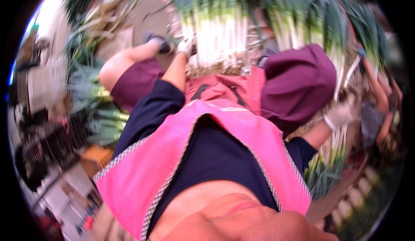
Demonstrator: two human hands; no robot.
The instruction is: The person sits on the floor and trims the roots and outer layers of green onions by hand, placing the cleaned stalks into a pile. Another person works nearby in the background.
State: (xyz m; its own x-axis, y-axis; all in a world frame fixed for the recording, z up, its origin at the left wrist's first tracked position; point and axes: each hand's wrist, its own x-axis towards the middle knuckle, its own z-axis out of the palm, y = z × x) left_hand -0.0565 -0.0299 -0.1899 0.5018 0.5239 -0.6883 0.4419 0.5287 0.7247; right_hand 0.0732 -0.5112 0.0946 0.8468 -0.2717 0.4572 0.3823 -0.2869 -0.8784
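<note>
A broad row of leeks (220,33) lies before me, white shanks and roots towards me, green leaves away. My left hand (185,46), in a pale glove, rests at the left edge of that row; blur hides whether it grips a leek. Out to the right, my gloved right hand (342,111) is over more leeks, near the root ends of one group; whether its fingers are closed on one cannot be told. Beneath and below it lie other leeks (327,173) with their leaves towards the bottom. A further bunch of leeks (295,30) lies beyond my right knee.
Leek leaves and dry trimmings (107,23) cover the ground at upper left. More leeks (108,121) lie beside my left leg, near dark crates (55,143) and an orange crate (97,155). At the far right are another person's bare arms (376,85), close to my right hand.
</note>
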